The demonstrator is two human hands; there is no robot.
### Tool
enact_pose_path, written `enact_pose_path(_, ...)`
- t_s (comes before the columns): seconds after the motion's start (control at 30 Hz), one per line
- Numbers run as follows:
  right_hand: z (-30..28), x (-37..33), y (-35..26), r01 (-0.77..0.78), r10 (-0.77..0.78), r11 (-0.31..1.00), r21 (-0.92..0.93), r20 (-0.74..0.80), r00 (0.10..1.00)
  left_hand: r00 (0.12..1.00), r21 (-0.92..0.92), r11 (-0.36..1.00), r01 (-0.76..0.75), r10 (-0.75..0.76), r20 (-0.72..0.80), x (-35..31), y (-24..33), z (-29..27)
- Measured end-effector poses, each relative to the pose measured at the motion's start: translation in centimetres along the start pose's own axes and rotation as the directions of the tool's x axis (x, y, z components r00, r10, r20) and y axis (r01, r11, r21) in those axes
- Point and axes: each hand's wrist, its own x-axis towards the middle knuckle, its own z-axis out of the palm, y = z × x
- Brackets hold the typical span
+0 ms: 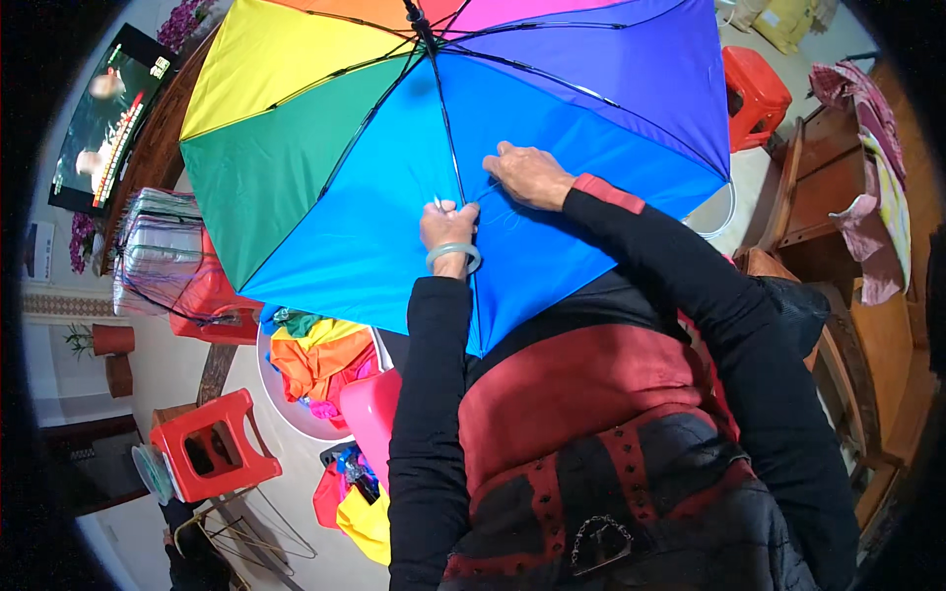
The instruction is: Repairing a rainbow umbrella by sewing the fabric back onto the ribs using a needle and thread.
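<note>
An opened rainbow-coloured umbrella (335,128) spreads before me with its inside and dark ribs facing up. Its black shaft and hub (422,34) are at the top of the view. My left hand (448,229), a pale bangle (453,258) round its wrist, is closed on a rib over the light-blue panel, and a small pale tip sticks up from its fingers. To the right, my right hand (532,177) is held over the blue panel with its fingers pinched together. Thin, faint thread-like lines show below it; what it pinches is too small to make out.
A white basin (264,379) of colourful folded fabric stands at lower left, with more fabric (367,522) nearer me. Red plastic stools stand left (258,438) and far right (754,98). Wrapped bundles (158,251) sit beyond the umbrella's left edge. Wooden furniture (818,177) lines the right.
</note>
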Motion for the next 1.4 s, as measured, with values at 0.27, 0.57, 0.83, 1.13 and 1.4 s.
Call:
enact_pose_path(0.27,-9.4,0.2,5.7,-0.068,0.142,0.977,0.201,-0.384,0.912,0.987,0.465,0.881,-0.086,0.138,-0.078,0.4,-0.2,0.9)
enact_pose_path(0.57,-20.3,-6.1,7.2,0.271,0.196,0.051,0.961,-0.276,0.941,0.988,0.467,0.879,-0.097,0.143,-0.064,0.5,-0.6,0.6)
enact_pose_path(0.83,-19.8,-9.9,4.8,0.175,0.414,0.284,0.943,-0.285,0.864,0.979,0.45,0.883,-0.138,0.192,-0.076,1.1,-1.6,0.4)
enact_pose_path(1.13,-19.4,-11.3,5.3,0.296,0.518,0.34,0.893,-0.441,0.733,0.995,0.207,0.973,-0.102,0.097,0.037,0.9,-1.2,-0.3)
enact_pose_path(1.4,-21.9,-14.2,6.4,0.369,0.566,0.398,0.84,-0.541,0.622,0.994,0.186,0.977,-0.1,0.104,-0.014,0.1,-0.4,-0.5)
